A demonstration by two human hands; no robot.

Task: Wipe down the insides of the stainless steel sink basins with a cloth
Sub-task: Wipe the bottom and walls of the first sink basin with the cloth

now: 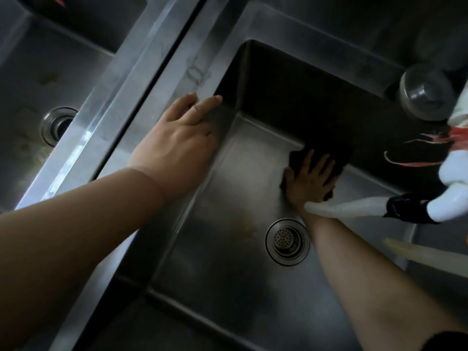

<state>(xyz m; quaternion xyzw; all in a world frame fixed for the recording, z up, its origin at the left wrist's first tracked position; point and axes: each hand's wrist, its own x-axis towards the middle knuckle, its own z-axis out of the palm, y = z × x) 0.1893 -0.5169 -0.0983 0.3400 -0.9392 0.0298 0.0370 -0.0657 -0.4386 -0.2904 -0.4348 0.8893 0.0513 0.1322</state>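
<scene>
Two stainless steel sink basins lie below me. In the right basin [228,224], my right hand [310,179] presses flat with spread fingers on a dark cloth [336,158] at the far end of the basin floor, where it meets the dark back wall. My left hand [177,143] rests flat and empty on the basin's left rim, fingertips at the rim's inner edge. The round strainer drain [287,241] sits just near of my right wrist. The left basin [38,79] with its own drain [57,125] is untouched.
A white hose [347,210] with black tape crosses over my right wrist from the right. A round metal tap fitting [426,93] stands at the basin's far right corner. Red string and white cloth-like material [453,158] hang at the right edge. A steel divider [141,79] separates the basins.
</scene>
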